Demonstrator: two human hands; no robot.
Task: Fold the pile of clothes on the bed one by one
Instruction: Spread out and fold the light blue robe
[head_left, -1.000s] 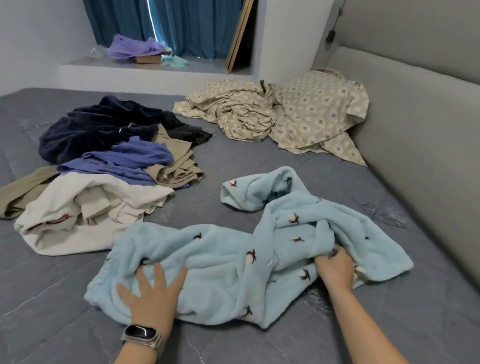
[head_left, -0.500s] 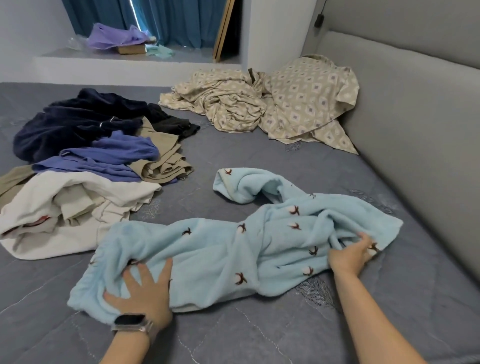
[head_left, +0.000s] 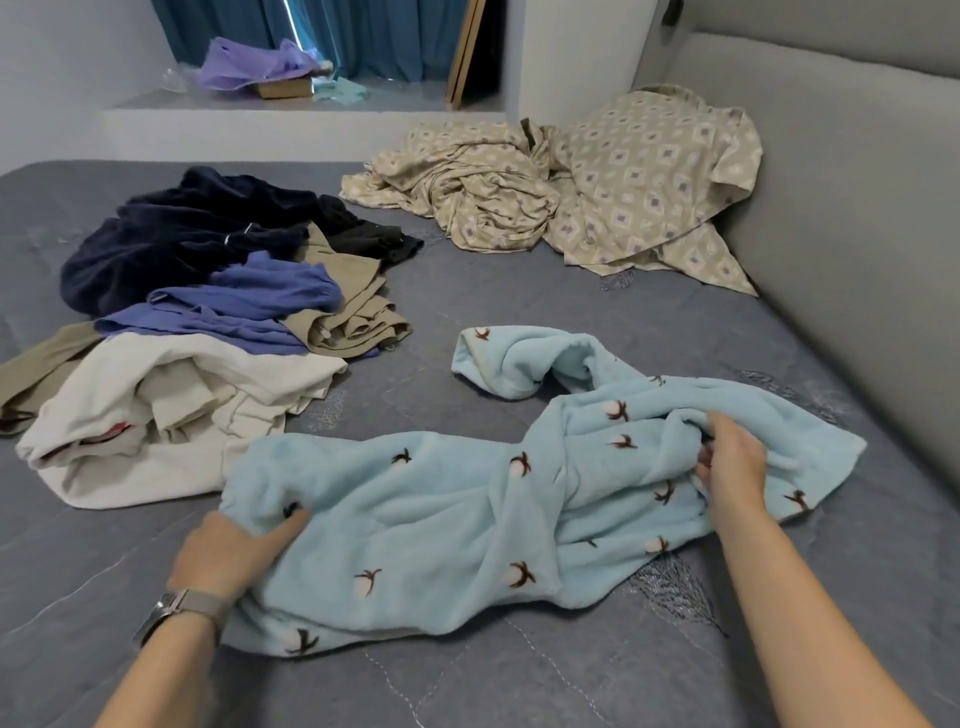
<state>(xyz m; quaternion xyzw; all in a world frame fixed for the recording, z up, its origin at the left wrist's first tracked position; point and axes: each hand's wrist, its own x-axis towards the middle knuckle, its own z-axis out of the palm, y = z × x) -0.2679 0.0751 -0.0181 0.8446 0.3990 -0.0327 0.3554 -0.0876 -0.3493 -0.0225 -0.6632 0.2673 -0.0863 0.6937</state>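
A light blue fleece garment (head_left: 441, 514) with small cotton-flower prints lies rumpled across the grey bed (head_left: 519, 675) in front of me. My left hand (head_left: 228, 556), with a watch on the wrist, grips its left edge, fingers tucked under the fabric. My right hand (head_left: 732, 462) pinches a fold near the garment's right end. One sleeve (head_left: 498, 358) curls away toward the far side. The pile of clothes sits to the left: a cream garment (head_left: 156, 415), a purple one (head_left: 244, 306), khaki trousers (head_left: 353, 317) and a navy fleece (head_left: 171, 239).
A crumpled beige patterned sheet and pillow (head_left: 597, 192) lie at the far right by the grey padded headboard (head_left: 857, 234). A white ledge (head_left: 291, 104) beyond the bed carries a purple cloth and a box before blue curtains.
My left hand went from pressing flat on the blue garment to gripping its left edge. My right hand shifted right along the garment and now pinches a fold; the fabric is pulled straighter.
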